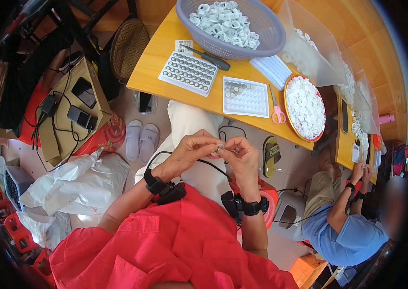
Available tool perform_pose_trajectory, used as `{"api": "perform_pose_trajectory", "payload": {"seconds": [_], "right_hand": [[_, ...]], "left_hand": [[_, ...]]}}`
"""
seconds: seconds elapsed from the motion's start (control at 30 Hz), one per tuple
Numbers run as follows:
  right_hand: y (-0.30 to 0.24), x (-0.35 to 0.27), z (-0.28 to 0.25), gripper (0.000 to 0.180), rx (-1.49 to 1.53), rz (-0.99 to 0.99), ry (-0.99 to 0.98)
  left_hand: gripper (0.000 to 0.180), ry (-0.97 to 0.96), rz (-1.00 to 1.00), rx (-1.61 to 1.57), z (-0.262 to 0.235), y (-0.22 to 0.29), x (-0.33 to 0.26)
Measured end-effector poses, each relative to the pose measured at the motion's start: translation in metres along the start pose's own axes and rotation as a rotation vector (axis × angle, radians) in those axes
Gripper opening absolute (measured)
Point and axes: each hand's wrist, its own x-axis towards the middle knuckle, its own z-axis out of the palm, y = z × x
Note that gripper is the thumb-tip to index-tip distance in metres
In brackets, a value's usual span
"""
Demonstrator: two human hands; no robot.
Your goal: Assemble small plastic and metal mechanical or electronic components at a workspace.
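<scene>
Above my lap, my left hand (193, 150) and my right hand (242, 156) meet, both closed in a pinch. Between their fingertips is a small pale, partly shiny piece (217, 148); the fingers cover most of it, so its exact kind is hidden. On the yellow table (153, 62) ahead lies a white tray (164, 74) filled with rows of button cells (188, 71). Beside it, a second white tray (257, 107) has button cells (233, 89) only in its upper left part. A purple basket (266, 45) holds many white plastic rings (225, 23).
A screwdriver (217, 60), pink-handled scissors (277, 113), stacked white trays (272, 71) and a red-rimmed plate (288, 115) of small white parts (305, 108) lie on the table. At right sits a co-worker in a blue shirt (346, 238). White bags (79, 185) and a cardboard box (69, 132) stand left.
</scene>
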Motion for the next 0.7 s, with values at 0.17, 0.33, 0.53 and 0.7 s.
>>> {"api": "perform_pose_trajectory", "payload": {"seconds": [0.17, 0.33, 0.53, 0.7], "right_hand": [[0.010, -0.001, -0.005, 0.015, 0.025, 0.029, -0.018], [0.005, 0.000, 0.003, 0.019, 0.041, 0.003, 0.043], [0.009, -0.003, 0.006, 0.018, 0.043, -0.014, 0.078], [0.017, 0.001, 0.008, 0.018, -0.044, -0.019, 0.148]], "left_hand": [[0.022, -0.015, -0.022, 0.005, -0.002, -0.004, 0.001], [0.023, 0.079, -0.067, -0.099, 0.003, -0.006, 0.001], [0.023, 0.062, -0.066, -0.115, 0.003, -0.004, 0.002], [0.023, 0.080, -0.072, -0.051, 0.003, -0.005, 0.003]]}}
